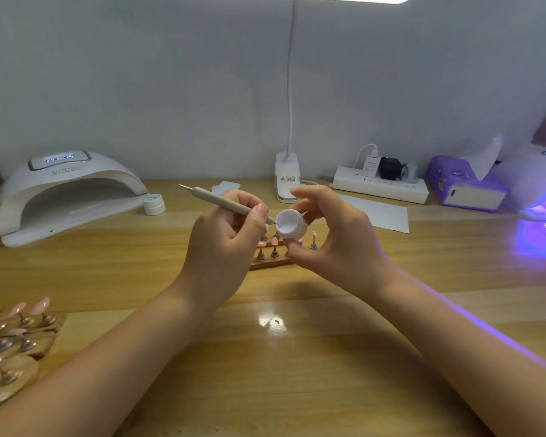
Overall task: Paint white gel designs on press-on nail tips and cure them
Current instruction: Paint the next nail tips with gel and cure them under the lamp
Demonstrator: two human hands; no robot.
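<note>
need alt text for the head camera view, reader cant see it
A person's left hand dips the tip of a dotting pen into a small open pot of white gel held by the right hand, above a wooden stand of pink nail tips. On the wooden desk, a white curing lamp sits back left.

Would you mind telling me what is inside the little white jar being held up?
The jar in the right hand holds white gel, with the dotting tool tip at its rim. Its depth is not visible.
</note>
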